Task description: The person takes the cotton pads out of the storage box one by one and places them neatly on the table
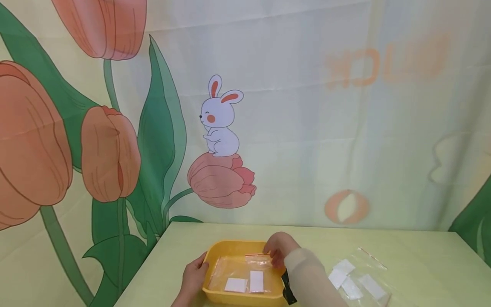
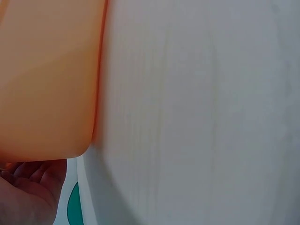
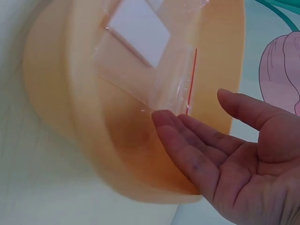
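My left hand (image 1: 193, 275) grips the left side of a yellow plastic basin (image 1: 243, 299), its thumb at the rim. In the left wrist view the basin's wall (image 2: 47, 103) hides part of that hand. Inside the basin lie clear zip bags (image 3: 173, 84) with red seal lines, holding white rectangular pieces (image 1: 235, 285). Over the basin's far right corner is my right hand (image 1: 281, 247). The right wrist view shows its fingers loosely bent and the thumb apart, nothing pinched between them. Its fingertips are at the edge of a bag; whether they touch it I cannot tell.
On the pale green table (image 1: 184, 238), right of the basin, lies another clear zip bag (image 1: 368, 260) with several white pieces (image 1: 350, 288). A black strap or device (image 1: 287, 289) sits at my right wrist. Behind the table hangs a printed curtain (image 1: 291, 149).
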The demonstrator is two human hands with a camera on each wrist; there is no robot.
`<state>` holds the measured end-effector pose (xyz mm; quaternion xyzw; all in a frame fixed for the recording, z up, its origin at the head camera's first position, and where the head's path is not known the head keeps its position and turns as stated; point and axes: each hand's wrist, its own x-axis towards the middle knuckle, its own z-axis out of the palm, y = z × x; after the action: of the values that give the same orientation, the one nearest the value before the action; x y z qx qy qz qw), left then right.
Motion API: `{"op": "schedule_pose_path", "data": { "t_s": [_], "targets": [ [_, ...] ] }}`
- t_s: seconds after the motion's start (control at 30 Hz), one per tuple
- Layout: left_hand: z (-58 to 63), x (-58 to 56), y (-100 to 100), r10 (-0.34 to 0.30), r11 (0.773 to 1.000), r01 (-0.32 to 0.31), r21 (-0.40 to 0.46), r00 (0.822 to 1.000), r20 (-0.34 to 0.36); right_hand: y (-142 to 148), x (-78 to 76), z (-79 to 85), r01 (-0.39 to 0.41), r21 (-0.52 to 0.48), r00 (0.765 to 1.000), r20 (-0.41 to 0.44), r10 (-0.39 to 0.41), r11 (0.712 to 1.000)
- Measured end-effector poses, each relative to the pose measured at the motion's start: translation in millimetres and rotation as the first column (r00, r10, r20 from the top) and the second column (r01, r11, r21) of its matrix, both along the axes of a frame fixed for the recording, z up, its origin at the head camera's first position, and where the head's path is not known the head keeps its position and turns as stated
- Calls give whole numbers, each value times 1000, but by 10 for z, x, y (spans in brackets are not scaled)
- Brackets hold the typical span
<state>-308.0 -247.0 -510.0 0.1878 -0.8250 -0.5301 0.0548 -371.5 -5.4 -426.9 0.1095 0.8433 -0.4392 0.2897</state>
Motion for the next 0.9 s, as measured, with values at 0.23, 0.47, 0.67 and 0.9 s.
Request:
{"op": "schedule_pose_path", "data": {
  "t_s": [0.23, 0.47, 0.67, 0.9],
  "targets": [
    [23, 15, 8, 3, 1000, -3, -3, 1000, -3, -41, 85, -22, 33, 36, 999, -30, -32, 999],
    [-8, 28, 11, 11, 1000, -12, 25, 1000, 29, -54, 71, -172, 40, 19, 999, -24, -39, 999],
    [-32, 41, 19, 14, 999, -15, 31, 999, 42, -53, 89, -272, 74, -39, 996, 51, -72, 996],
    [-11, 17, -10, 11, 1000, -11, -9, 1000, 6, -94, 17, -329, 7, 6, 1000, 9, -8, 1000]
  ]
}}
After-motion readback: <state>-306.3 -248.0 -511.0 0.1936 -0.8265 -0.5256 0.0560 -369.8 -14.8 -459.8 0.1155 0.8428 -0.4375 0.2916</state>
